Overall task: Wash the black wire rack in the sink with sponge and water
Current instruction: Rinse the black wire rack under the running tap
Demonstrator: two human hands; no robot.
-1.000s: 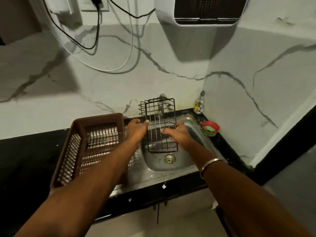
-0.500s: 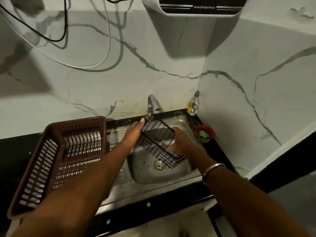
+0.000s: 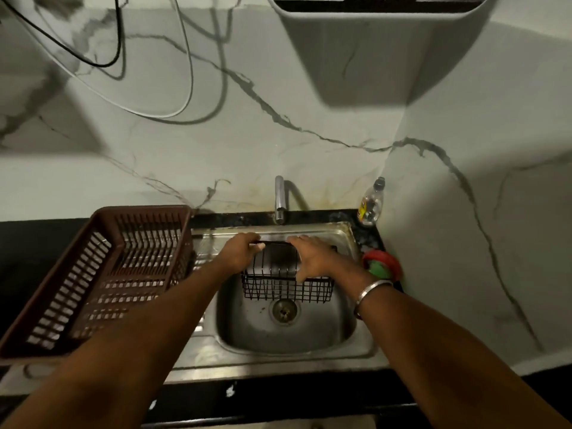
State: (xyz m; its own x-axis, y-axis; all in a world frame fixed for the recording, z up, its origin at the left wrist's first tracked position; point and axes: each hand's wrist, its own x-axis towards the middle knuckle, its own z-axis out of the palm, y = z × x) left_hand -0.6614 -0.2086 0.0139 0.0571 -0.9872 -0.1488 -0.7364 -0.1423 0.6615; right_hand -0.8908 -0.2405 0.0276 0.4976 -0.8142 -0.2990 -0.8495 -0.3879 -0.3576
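The black wire rack (image 3: pixel 286 288) sits low inside the steel sink (image 3: pixel 288 335), just behind the drain and below the tap (image 3: pixel 279 199). My left hand (image 3: pixel 238 253) grips the rack's far left rim. My right hand (image 3: pixel 312 258) lies over the rack's right side, fingers stretched toward the far rim and thumb at the near rim. A green sponge lies in a red dish (image 3: pixel 382 266) on the counter right of the sink. No water is seen running.
A brown plastic dish basket (image 3: pixel 102 274) stands on the black counter left of the sink. A small clear bottle (image 3: pixel 370 202) stands in the back right corner. Cables hang on the marble wall, and a white appliance (image 3: pixel 377 4) is mounted above.
The rack went from upright in front of the tap, through a tilt, down into the sink basin. Both hands followed it down and the camera view dropped closer.
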